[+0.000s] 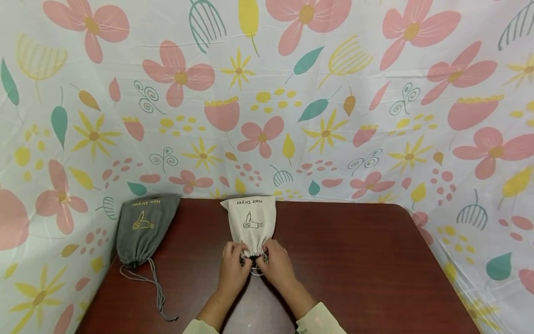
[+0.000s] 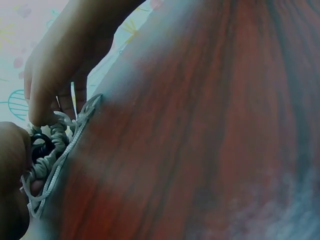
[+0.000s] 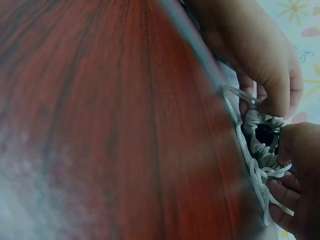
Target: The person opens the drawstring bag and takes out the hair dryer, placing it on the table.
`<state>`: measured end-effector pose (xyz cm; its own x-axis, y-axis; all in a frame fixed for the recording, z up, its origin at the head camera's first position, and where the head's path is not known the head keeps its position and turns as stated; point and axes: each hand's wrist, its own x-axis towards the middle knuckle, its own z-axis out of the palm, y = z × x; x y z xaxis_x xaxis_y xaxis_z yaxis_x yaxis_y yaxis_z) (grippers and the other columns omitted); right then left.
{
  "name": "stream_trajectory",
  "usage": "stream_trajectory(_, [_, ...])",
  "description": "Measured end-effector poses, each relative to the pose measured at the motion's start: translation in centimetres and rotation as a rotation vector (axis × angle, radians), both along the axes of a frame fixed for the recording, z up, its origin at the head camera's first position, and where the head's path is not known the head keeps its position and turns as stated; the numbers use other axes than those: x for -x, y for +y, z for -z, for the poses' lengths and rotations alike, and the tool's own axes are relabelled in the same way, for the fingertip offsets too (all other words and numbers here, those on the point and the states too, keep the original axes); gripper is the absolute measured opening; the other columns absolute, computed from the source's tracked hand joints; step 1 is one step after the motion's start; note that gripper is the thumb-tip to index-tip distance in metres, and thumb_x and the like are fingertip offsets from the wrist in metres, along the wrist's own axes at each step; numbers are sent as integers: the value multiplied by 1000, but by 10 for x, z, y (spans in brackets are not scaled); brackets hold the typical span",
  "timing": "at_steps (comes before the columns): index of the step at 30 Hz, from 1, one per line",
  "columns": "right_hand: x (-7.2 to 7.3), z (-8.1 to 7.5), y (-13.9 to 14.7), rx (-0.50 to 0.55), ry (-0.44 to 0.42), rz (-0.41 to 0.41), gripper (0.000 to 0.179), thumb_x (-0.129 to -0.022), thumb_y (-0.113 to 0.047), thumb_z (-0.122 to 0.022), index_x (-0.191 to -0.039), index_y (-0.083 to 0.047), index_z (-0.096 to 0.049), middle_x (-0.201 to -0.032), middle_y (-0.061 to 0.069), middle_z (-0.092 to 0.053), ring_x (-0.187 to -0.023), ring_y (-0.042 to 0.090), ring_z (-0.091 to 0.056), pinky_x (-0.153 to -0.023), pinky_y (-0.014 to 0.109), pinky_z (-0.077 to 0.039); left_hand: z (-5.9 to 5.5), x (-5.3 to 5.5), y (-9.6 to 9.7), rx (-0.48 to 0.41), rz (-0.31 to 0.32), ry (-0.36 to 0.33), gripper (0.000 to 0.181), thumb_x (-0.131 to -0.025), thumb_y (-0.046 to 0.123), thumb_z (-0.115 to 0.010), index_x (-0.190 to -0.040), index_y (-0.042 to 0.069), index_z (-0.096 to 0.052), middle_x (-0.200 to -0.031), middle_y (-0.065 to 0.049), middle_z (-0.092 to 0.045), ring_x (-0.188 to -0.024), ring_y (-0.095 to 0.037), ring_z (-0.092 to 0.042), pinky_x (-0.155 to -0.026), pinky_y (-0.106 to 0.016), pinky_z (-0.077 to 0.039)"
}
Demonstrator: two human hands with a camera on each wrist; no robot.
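Nearest, two pale sleeves [image 1: 319, 321] are ending at the wrists, and the left hand [image 1: 235, 263] and right hand [image 1: 275, 263] are facing each other over the table's middle. Both are gripping the gathered mouth of a cream drawstring bag [image 1: 252, 222], fingers and thumbs curling round opposite sides of its rim. A light cord [image 3: 243, 142] is looping along the near side of that mouth. Between the thumbs, a dark object [image 3: 264, 134] is showing inside; it seems glossy, though its shape is mostly hidden. The cream bag's body is lying beyond the hands, its "Hair Dryer" lettering appearing upside down at the far end. To the left, well apart, a grey drawstring bag [image 1: 146, 232] is lying, its grey cord [image 1: 157, 285] trailing nearward across the dark red wooden table [image 1: 354, 260]. Behind, a flowered cloth [image 1: 267, 174] is hanging.
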<state>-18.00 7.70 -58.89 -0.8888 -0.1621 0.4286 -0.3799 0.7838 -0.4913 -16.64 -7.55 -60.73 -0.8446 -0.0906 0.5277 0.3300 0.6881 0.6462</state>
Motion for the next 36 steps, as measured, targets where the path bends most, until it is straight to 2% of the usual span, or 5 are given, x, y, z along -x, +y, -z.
stream_trajectory(6, [0,0,0,20,-8,0,26,-76,-12,-75,-82,-12,-50,-78,-5,-45,-65,11,-41,-68,29,-39,-1,0,0,-16,-13,-21,30,-70,-4,-70,-94,13,-62,-100,-4,-52,-88,-14,-48,-70,-29,-47])
stream_trajectory(14, [1,0,4,5,17,25,27,-69,-11,-75,-82,-14,-51,-79,-3,-52,-69,12,-47,-72,30,-35,1,1,-1,-20,-36,7,32,-67,-5,-69,-92,13,-61,-98,-4,-52,-90,-18,-50,-71,-32,-47])
stream_trajectory(28, [1,0,11,-4,37,18,26,-70,-10,-75,-85,-11,-54,-79,-2,-53,-72,14,-46,-75,33,-37,-6,-4,-4,-42,-56,-47,33,-71,-2,-68,-100,12,-61,-99,-5,-52,-90,-20,-51,-73,-35,-46])
stream_trajectory(32, [1,1,12,5,65,21,26,-70,-10,-76,-85,-10,-56,-78,-1,-55,-72,15,-47,-74,35,-39,-5,-4,-6,-45,-63,-34,37,-71,-3,-68,-105,8,-58,-100,-7,-53,-90,-19,-52,-75,-36,-47])
stream_trajectory(36, [1,2,14,16,74,30,26,-68,-9,-75,-85,-10,-56,-79,0,-56,-73,16,-49,-74,36,-40,-2,-4,-8,-29,-80,0,34,-69,-4,-67,-98,7,-54,-94,-5,-50,-85,-17,-48,-74,-34,-45])
